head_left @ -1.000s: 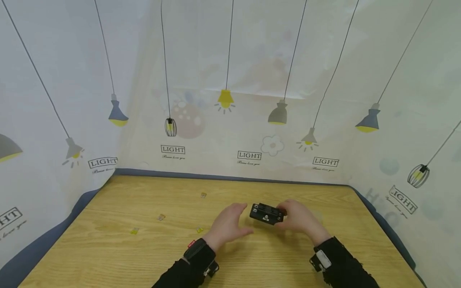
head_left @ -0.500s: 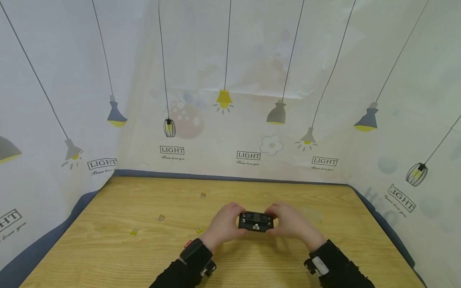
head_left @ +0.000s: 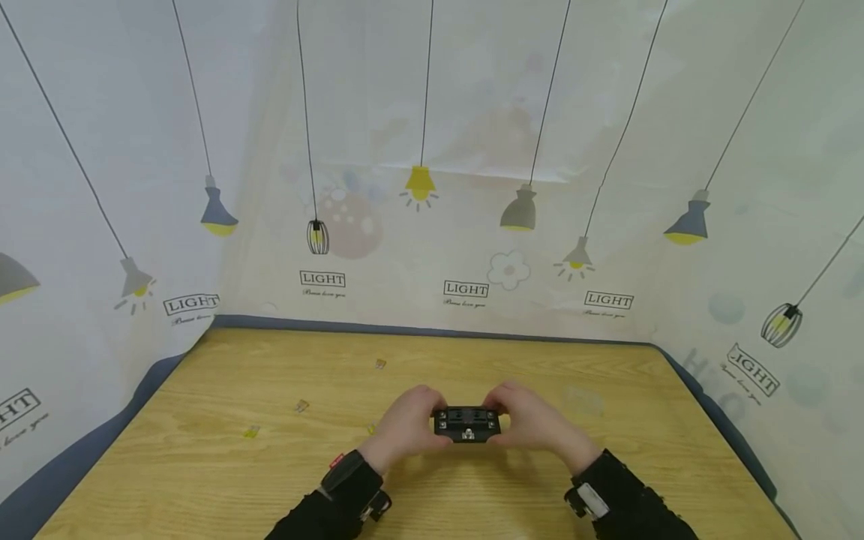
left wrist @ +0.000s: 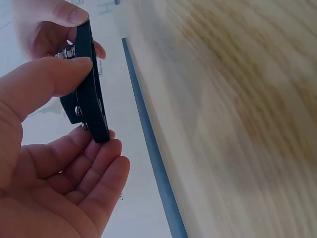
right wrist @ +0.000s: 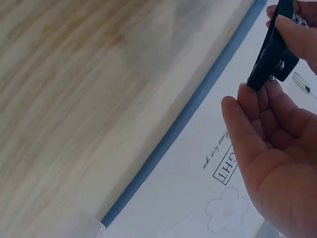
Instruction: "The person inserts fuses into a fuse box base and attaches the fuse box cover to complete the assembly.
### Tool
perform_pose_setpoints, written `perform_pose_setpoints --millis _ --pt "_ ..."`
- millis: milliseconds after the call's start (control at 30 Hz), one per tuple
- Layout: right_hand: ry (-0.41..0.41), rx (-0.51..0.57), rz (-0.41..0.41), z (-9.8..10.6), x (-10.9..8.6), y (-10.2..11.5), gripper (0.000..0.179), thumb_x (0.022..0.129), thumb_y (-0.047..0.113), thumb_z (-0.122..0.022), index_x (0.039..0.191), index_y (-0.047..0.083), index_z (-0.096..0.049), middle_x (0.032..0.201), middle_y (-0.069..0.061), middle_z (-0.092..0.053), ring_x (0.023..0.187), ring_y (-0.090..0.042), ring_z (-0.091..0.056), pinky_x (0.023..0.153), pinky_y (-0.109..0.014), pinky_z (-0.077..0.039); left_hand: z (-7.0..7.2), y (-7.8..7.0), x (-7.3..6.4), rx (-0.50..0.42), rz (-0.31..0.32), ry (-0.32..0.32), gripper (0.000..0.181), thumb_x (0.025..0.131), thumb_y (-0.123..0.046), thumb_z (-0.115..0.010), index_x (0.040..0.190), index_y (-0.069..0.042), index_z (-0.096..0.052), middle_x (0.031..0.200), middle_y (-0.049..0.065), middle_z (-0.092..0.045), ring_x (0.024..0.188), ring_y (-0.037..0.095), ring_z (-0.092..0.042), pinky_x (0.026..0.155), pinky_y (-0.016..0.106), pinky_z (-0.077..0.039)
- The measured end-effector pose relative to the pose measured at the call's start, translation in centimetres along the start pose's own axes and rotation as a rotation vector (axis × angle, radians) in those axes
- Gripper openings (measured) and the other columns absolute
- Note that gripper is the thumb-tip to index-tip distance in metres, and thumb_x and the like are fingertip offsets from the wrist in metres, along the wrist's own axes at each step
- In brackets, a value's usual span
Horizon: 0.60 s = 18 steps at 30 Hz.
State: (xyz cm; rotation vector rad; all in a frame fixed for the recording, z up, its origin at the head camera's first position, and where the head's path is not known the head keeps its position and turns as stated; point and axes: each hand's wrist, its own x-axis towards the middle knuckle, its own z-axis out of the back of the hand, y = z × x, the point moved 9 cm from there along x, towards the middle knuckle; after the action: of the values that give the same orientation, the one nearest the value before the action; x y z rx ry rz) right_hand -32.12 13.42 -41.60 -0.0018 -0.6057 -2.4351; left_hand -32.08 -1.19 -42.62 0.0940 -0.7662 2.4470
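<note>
A black terminal block (head_left: 467, 424) with metal screws and a front stud is held up above the table in the head view. My left hand (head_left: 408, 422) grips its left end, and my right hand (head_left: 536, 421) holds the right end. In the left wrist view the left thumb (left wrist: 69, 74) presses one face of the block (left wrist: 91, 94), with fingertips at its lower edge. From the right wrist, the block (right wrist: 272, 52) appears edge-on between thumb and fingers of the right hand (right wrist: 277, 148). Parts of both ends are hidden by the fingers.
Small yellow and brownish translucent pieces lie left on the wooden table (head_left: 202, 480): one piece (head_left: 251, 432), another piece (head_left: 301, 406), and a farther piece (head_left: 380, 364). A fourth (head_left: 371, 429) is partly behind the left hand. Lamp-printed sheeting (head_left: 378, 300) surrounds the table.
A second ago only the right hand held the block, tilted. The left hand has since taken its other end. Both hands have brought it left and slightly nearer, now level.
</note>
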Motion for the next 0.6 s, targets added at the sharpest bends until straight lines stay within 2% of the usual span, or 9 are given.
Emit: perform_pose_setpoints --millis 400,600 --pt "0.088 0.015 0.003 -2.5 0.4 0.7 0.043 0.069 0.021 -0.089 0.103 0.008 -0.065 0.096 0.003 -0.056 0.086 -0.012 -0.055 0.08 -0.035 -0.051 -0.4 0.6 -1.4 0.049 0.034 0.082 0.04 0.064 -0.022 -0.089 0.094 -0.005 -0.069 0.087 -0.002 -0.056 0.075 0.01 -0.049 0.071 0.027 -0.045" --pt "0.103 0.016 0.007 -3.4 0.7 0.9 0.045 0.069 0.02 -0.089 0.103 0.006 -0.065 0.097 0.001 -0.057 0.085 -0.013 -0.056 0.08 -0.034 -0.051 -0.6 0.9 -1.6 0.074 0.054 0.114 0.038 0.063 -0.021 -0.088 0.092 -0.006 -0.068 0.085 -0.002 -0.054 0.073 0.01 -0.048 0.069 0.027 -0.045"
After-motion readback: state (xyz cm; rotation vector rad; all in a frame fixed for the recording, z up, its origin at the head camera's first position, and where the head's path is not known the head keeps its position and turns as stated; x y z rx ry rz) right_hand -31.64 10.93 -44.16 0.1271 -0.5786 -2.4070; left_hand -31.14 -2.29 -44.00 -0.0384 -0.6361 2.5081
